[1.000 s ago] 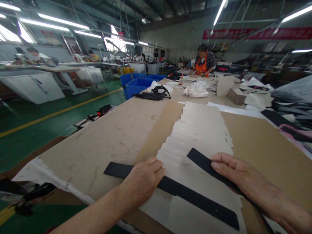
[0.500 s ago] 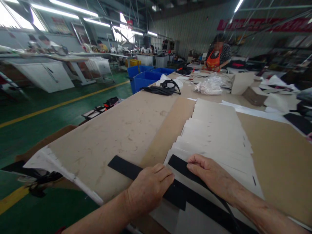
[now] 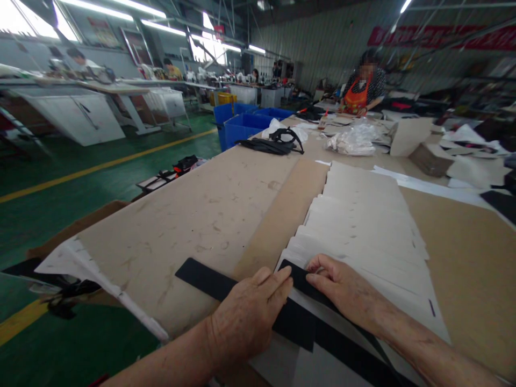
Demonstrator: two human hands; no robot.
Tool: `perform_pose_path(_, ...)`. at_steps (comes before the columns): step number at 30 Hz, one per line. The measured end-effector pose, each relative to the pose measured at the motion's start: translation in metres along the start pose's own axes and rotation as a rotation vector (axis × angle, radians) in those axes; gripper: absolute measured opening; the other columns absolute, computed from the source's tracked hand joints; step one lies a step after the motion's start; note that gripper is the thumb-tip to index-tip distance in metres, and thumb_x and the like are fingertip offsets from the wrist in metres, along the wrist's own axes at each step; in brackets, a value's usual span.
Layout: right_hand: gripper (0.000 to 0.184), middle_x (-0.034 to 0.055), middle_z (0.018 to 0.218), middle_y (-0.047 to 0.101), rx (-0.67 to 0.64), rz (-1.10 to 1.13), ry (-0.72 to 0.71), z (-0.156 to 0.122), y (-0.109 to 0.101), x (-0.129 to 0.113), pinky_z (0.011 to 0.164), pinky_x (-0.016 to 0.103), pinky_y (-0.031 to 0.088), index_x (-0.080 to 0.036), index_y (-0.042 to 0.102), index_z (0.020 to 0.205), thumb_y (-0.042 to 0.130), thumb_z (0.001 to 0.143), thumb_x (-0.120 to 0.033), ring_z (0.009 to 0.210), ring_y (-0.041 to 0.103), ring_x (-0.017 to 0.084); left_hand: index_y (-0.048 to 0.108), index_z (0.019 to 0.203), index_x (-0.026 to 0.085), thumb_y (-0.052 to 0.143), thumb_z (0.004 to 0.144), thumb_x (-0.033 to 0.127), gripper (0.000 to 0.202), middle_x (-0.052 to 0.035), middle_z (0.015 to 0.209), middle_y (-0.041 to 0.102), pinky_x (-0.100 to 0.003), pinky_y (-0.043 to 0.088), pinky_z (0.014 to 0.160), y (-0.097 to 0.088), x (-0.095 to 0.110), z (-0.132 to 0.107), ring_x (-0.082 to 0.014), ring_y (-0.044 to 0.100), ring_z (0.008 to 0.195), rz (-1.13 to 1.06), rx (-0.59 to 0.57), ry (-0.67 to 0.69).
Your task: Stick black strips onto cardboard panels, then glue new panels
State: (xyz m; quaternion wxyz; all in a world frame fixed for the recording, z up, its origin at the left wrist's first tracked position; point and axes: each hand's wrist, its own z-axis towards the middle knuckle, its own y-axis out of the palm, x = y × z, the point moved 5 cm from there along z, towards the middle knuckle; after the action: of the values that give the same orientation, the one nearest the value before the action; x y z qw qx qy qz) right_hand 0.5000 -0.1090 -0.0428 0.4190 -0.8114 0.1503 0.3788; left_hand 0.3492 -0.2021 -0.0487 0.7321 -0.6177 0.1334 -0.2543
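Note:
My right hand (image 3: pixel 336 279) pinches a long black strip (image 3: pixel 297 275) near its end, between thumb and fingers; the strip's tail runs back under my right forearm. My left hand (image 3: pixel 252 312) is closed over another flat black strip (image 3: pixel 203 277), whose two ends stick out on either side of it. Its fingertips reach the end of the strip in my right hand, and its thumb is hidden. A further black band (image 3: pixel 350 352) lies beneath, across the pale sheets. Overlapping pale sheets (image 3: pixel 358 215) are fanned out in a row beyond my hands.
The table (image 3: pixel 169 236) is covered in scuffed brown paper. Black straps (image 3: pixel 270 145) and a clear plastic bag (image 3: pixel 350 141) lie farther back, near blue bins (image 3: pixel 242 129). A co-worker in an orange apron (image 3: pixel 357 97) stands at the far end.
My left fingers have stretched forward from a curled pose to the end of the right-hand strip. My right hand keeps its pinch. The view has shifted slightly.

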Motion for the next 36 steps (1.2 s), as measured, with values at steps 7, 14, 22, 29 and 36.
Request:
perform_pose_path(7, 0.006, -0.0094, 0.053, 0.048, 0.009, -0.029, -0.012, 0.001, 0.0, -0.005, 0.05, 0.025, 0.029, -0.021, 0.056, 0.088, 0.05, 0.088, -0.024, 0.049, 0.038, 0.009, 0.046, 0.136, 0.007, 0.048, 0.07, 0.008, 0.066, -0.0108, 0.146, 0.046, -0.041, 0.049, 0.1, 0.004, -0.002, 0.001, -0.0271, 0.047, 0.112, -0.028, -0.083, -0.019)
perform_pose_path(14, 0.034, -0.0083, 0.062, 0.055, -0.121, 0.101, 0.055, -0.018, -0.013, 0.006, 0.048, 0.023, 0.032, -0.023, 0.054, 0.105, 0.066, 0.074, -0.025, 0.051, 0.046, 0.01, 0.049, 0.134, 0.006, 0.05, 0.064, 0.007, 0.07, -0.0121, 0.146, 0.047, -0.041, 0.048, 0.102, 0.002, -0.002, 0.004, -0.0274, 0.047, 0.113, -0.023, -0.11, -0.021)
perform_pose_path(22, 0.022, 0.0002, 0.09, 0.067, -0.041, 0.086, 0.183, -0.106, -0.06, 0.063, 0.072, 0.026, 0.048, -0.025, 0.063, 0.098, 0.06, 0.079, -0.036, 0.085, 0.061, 0.019, 0.053, 0.13, 0.009, 0.045, 0.052, 0.0, 0.079, -0.01, 0.141, 0.053, -0.04, 0.051, 0.098, 0.005, -0.007, 0.002, -0.0254, 0.048, 0.115, -0.064, -0.005, -0.022)
perform_pose_path(29, 0.031, 0.0005, 0.088, 0.064, 0.327, 0.16, 0.324, -0.142, -0.047, 0.123, 0.071, 0.027, 0.049, -0.025, 0.061, 0.104, 0.057, 0.084, -0.048, 0.077, 0.059, 0.017, 0.053, 0.132, 0.013, 0.043, 0.058, -0.002, 0.077, -0.0077, 0.141, 0.053, -0.038, 0.048, 0.102, 0.008, -0.011, -0.001, -0.0238, 0.051, 0.118, -0.056, 0.121, 0.019)
perform_pose_path(36, 0.037, -0.0002, 0.078, 0.06, 0.465, 0.279, 0.376, -0.158, -0.041, 0.136, 0.061, 0.028, 0.047, -0.025, 0.06, 0.108, 0.057, 0.083, -0.053, 0.068, 0.056, 0.017, 0.045, 0.14, 0.021, 0.045, 0.07, 0.003, 0.072, -0.0044, 0.141, 0.053, -0.036, 0.047, 0.1, 0.016, -0.021, -0.006, -0.0241, 0.053, 0.118, -0.014, 0.147, 0.074)
